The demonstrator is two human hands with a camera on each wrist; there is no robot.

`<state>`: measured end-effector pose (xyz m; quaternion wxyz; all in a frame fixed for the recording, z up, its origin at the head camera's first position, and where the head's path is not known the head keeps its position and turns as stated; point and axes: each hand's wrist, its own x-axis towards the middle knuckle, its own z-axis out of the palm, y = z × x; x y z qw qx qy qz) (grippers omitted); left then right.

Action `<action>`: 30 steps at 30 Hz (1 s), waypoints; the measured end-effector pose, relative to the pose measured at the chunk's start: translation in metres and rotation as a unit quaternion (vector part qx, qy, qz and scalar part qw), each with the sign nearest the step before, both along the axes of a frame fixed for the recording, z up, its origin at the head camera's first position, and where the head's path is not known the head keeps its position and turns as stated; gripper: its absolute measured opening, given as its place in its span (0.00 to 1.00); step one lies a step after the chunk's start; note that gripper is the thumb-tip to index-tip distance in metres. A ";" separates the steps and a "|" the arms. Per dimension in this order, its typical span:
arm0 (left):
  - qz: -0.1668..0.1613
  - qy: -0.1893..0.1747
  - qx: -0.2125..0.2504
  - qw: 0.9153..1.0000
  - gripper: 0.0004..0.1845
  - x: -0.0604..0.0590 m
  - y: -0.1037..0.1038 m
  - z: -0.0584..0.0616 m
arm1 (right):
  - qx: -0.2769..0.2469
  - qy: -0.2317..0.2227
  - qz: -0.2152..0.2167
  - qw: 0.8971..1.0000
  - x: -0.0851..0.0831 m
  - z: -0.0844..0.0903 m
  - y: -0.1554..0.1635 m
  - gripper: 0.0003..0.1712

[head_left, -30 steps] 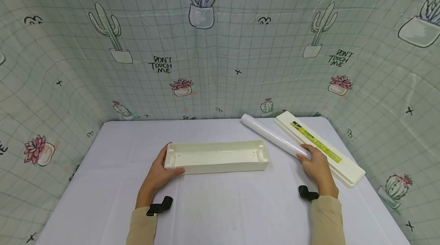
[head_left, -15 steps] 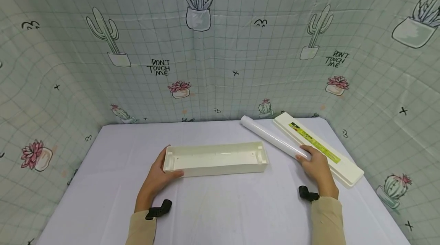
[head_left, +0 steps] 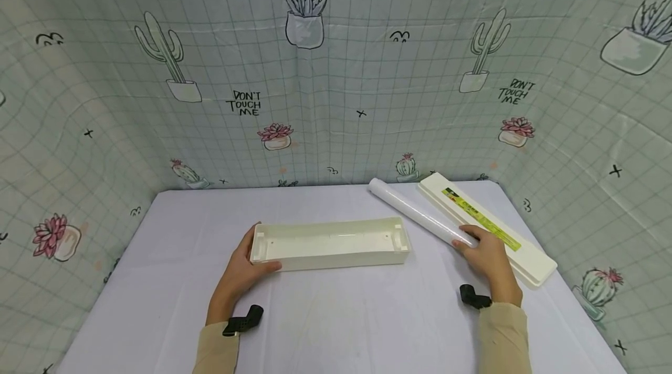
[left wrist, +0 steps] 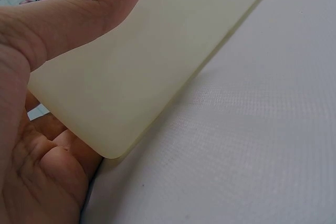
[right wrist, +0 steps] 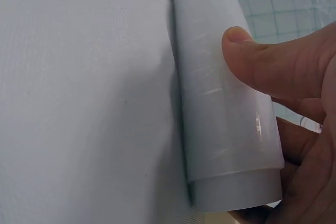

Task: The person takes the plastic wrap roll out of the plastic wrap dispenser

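Here, a long cream tray (head_left: 329, 244) is held at its left end by the left hand (head_left: 242, 269): the thumb is laid along the near wall, as the left wrist view shows, and the fingers (left wrist: 58, 148) are curled round the end wall. The tray rests open side up on the white worktop (head_left: 336, 327), near its middle, with its long axis running left to right, parallel to the near edge.

A white roll of film (head_left: 420, 213) is grasped at its near end by the right hand (head_left: 487, 254); in the right wrist view the thumb is pressed on top of the roll and the fingers (right wrist: 310, 182) are wrapped beneath it. The roll lies on the worktop at the right, its long axis set diagonally, the far end pointing toward the back wall and slightly left, the near end toward the person.

Just beside the roll, on its right and parallel to it, a cream lid with a yellow-green label (head_left: 485, 226) is seen. The roll and the tray are apart. A cactus-printed curtain (head_left: 336, 70) is hung behind and at both sides.
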<state>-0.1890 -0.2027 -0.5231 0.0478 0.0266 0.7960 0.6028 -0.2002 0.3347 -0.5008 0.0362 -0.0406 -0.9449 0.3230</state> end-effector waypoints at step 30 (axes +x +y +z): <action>0.005 -0.005 -0.002 1.000 0.64 -0.003 -0.001 0.003 | -0.004 0.018 0.017 1.000 -0.001 0.008 -0.001 0.27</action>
